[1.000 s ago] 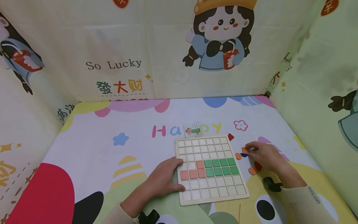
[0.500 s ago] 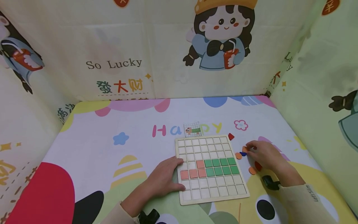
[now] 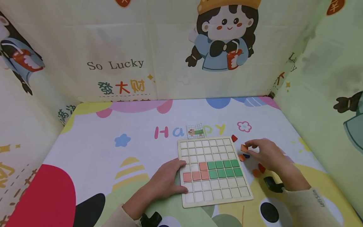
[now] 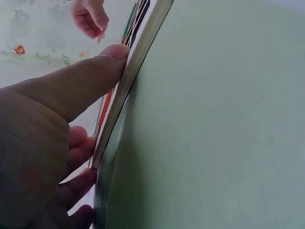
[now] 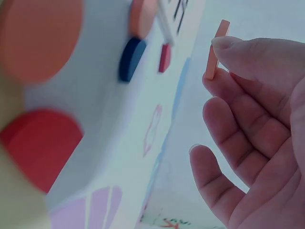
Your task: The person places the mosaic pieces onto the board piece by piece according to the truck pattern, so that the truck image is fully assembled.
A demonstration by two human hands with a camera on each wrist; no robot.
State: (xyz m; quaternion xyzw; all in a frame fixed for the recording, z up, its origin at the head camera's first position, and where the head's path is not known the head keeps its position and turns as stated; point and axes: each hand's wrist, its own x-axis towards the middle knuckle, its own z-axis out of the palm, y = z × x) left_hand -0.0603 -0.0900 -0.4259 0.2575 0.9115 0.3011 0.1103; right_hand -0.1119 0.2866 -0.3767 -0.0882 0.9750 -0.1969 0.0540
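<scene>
In the head view, a pale wooden grid board (image 3: 217,202) lies on the table with rows of green tiles (image 3: 223,169) and salmon-pink tiles (image 3: 196,176) in its squares. My left hand (image 3: 165,179) rests at the board's left side, thumb and index finger spread and touching its edge. The left wrist view shows the thumb (image 4: 90,78) against the board's rim. To the right of the board, my right hand (image 3: 267,154) pinches an orange square tile (image 3: 244,148) between thumb and index finger. The right wrist view shows this tile edge-on, raised off the tabletop, other fingers loosely bent.
Below the right hand lie orange round pieces (image 3: 256,173), a dark blue piece (image 3: 246,156) and a red piece (image 3: 262,168). Another red piece (image 3: 234,138) sits by the board's top right corner. A small picture card (image 3: 195,131) touches the far edge. Printed cloth walls (image 3: 164,85) surround the table.
My right hand has picked up the orange square tile from beside the blue piece and moved slightly up and left with it. The left hand and board have stayed put.
</scene>
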